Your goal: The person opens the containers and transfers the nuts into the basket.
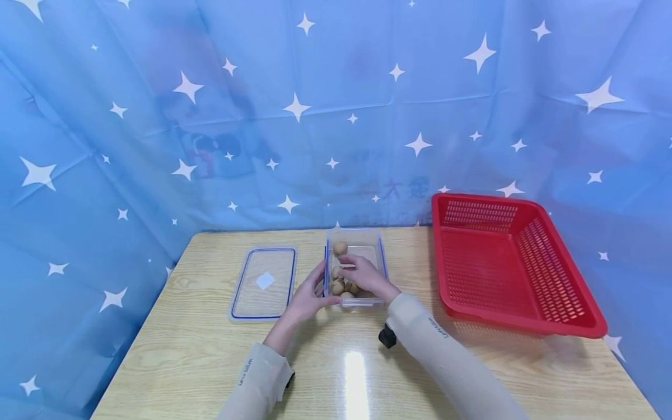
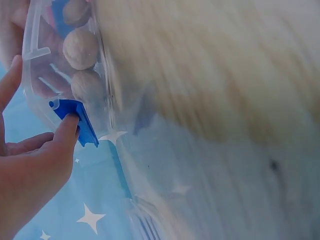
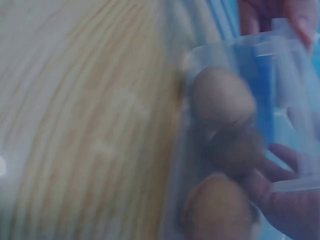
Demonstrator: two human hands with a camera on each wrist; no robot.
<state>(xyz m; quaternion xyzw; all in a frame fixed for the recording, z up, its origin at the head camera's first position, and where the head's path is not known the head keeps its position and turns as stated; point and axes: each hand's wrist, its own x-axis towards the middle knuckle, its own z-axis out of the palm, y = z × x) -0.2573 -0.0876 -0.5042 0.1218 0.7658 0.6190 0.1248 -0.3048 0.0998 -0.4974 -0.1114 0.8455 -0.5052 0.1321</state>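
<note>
A clear plastic box (image 1: 367,301) with a blue-edged rim stands at the back middle of the table. Several round brown walnuts (image 1: 340,249) lie inside, mostly along its left side and front. My left hand (image 1: 304,298) holds the box at its front left corner, thumb at the front and fingers along the left wall. In the left wrist view a fingertip touches a blue clasp (image 2: 80,120). My right hand (image 1: 364,275) reaches into the box from the right, fingers spread loosely beside the walnuts. Through the wall, the right wrist view shows walnuts (image 3: 222,97) blurred.
A clear lid (image 1: 252,300) with a blue seal and a white square label lies left of the box. To the right stands a large red plastic basket (image 1: 443,262). A blue curtain with white stars (image 1: 336,116) hangs behind the wooden table (image 1: 173,350).
</note>
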